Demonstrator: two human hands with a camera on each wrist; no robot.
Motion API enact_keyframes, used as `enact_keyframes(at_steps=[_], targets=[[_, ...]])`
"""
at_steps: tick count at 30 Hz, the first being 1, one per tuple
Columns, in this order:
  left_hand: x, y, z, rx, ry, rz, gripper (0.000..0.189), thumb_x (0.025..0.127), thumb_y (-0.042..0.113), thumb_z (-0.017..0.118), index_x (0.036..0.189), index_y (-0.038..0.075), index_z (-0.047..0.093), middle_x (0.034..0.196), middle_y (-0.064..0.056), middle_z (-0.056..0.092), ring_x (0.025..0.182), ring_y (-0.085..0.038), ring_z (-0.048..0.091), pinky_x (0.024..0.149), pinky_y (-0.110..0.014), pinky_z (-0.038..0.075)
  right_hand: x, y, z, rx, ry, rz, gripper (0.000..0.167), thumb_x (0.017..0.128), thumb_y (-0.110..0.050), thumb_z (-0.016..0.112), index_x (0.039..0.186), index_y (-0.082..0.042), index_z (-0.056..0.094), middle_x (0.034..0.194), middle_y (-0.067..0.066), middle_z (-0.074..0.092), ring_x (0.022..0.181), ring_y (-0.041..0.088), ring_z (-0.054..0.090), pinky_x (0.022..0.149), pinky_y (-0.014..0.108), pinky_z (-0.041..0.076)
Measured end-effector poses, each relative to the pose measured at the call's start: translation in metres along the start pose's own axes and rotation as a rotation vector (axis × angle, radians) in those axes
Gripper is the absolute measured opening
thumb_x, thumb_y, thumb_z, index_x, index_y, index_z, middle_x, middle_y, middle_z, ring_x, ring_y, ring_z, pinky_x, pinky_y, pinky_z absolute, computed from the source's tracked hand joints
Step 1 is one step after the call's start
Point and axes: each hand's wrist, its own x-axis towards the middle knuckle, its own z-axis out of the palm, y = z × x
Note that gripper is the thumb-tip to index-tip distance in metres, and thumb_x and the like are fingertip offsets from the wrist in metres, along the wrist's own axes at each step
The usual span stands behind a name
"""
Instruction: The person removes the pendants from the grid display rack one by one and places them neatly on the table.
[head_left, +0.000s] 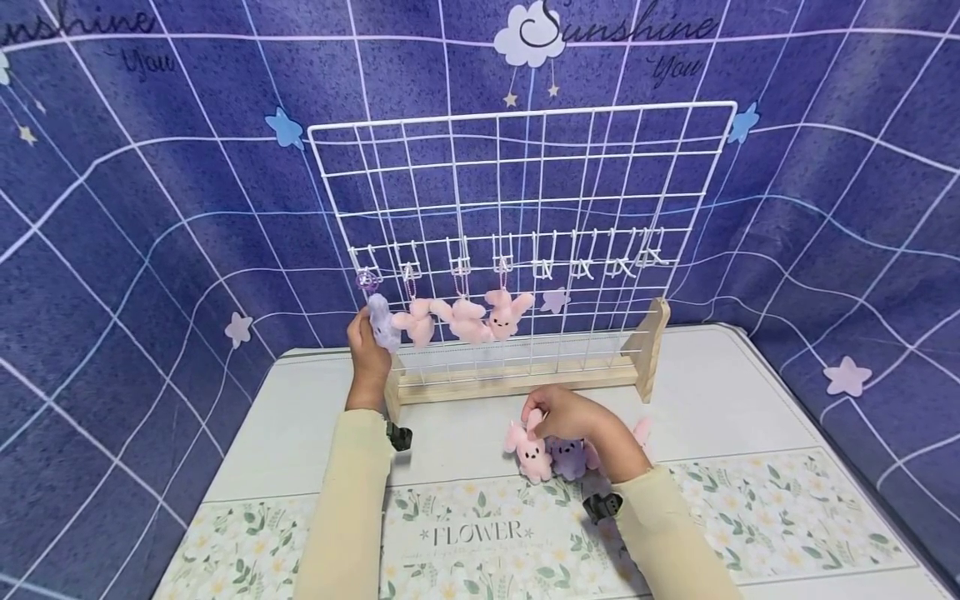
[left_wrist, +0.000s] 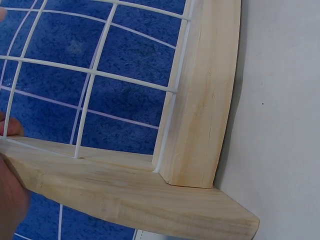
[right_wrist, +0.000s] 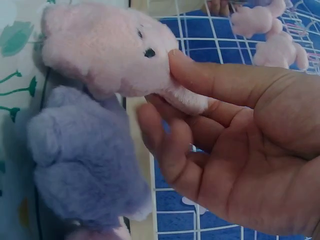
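My right hand (head_left: 576,417) pinches a pink plush bunny keychain (head_left: 533,460) by an ear, between thumb and fingers, close over the table. Beside it lies a purple plush bunny (right_wrist: 90,155), partly behind the hand in the head view. At the far left of the white wire rack (head_left: 525,160), my left hand (head_left: 367,357) grips the wooden side upright (left_wrist: 115,200) with fingers and thumb on either side of it. A lilac bunny (head_left: 384,323) hangs in front of this hand's fingers. Several pink bunnies (head_left: 504,315) hang from hooks to its right.
Bare white hooks (head_left: 581,268) line the rack's right half. The right wooden upright (head_left: 654,346) stands on the white table (head_left: 720,367). A floral mat (head_left: 457,542) crosses the table's front. Behind is a blue patterned cloth (head_left: 187,208). Another pink plush piece (head_left: 643,430) shows beyond the right wrist.
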Motion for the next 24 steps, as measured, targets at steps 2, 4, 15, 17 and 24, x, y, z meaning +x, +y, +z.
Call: enact_keyframes(at_steps=[2,4,15,17,24], targets=[[0.001,-0.002,-0.001,0.005,0.001,0.007,0.041,0.108,0.012,0.036,0.097,0.026,0.072,0.082,0.018,0.07,0.077,0.004,0.063,0.075,-0.012,0.052,0.002,0.002,0.002,-0.019,0.022,-0.019,0.018,0.083,0.009,0.076,0.098,0.002,0.068,0.077,0.0,0.053,0.066,0.013,0.047,0.06,0.025,0.041],[0.0,-0.002,-0.001,0.009,0.005,0.005,0.039,0.108,0.013,0.037,0.097,0.026,0.073,0.083,0.018,0.07,0.077,0.004,0.063,0.075,-0.012,0.053,0.003,0.003,0.005,-0.019,0.047,-0.008,0.018,0.081,0.011,0.075,0.095,0.002,0.068,0.075,0.0,0.053,0.065,0.013,0.046,0.059,0.026,0.04],[-0.002,0.0,-0.002,0.027,0.008,-0.051,0.039,0.109,0.011,0.037,0.093,0.026,0.069,0.082,0.018,0.069,0.077,0.004,0.063,0.075,-0.012,0.054,0.008,-0.002,0.018,-0.11,0.255,0.095,0.026,0.074,0.006,0.079,0.096,-0.005,0.069,0.107,0.012,0.071,0.102,0.029,0.057,0.085,0.041,0.05],[-0.002,0.0,-0.002,0.031,0.015,-0.053,0.039,0.109,0.011,0.037,0.092,0.026,0.069,0.083,0.018,0.069,0.077,0.004,0.063,0.075,-0.012,0.053,0.012,-0.002,0.019,-0.072,0.302,0.079,0.022,0.081,0.002,0.077,0.099,-0.007,0.069,0.112,0.013,0.071,0.112,0.033,0.057,0.096,0.047,0.05],[-0.003,-0.001,0.0,-0.009,0.006,-0.053,0.04,0.108,0.01,0.037,0.093,0.026,0.07,0.085,0.018,0.071,0.078,0.004,0.064,0.075,-0.012,0.054,0.029,-0.004,0.019,0.329,0.4,-0.067,0.019,0.098,-0.005,0.066,0.115,0.003,0.064,0.113,0.023,0.071,0.1,0.023,0.067,0.086,0.035,0.057]])
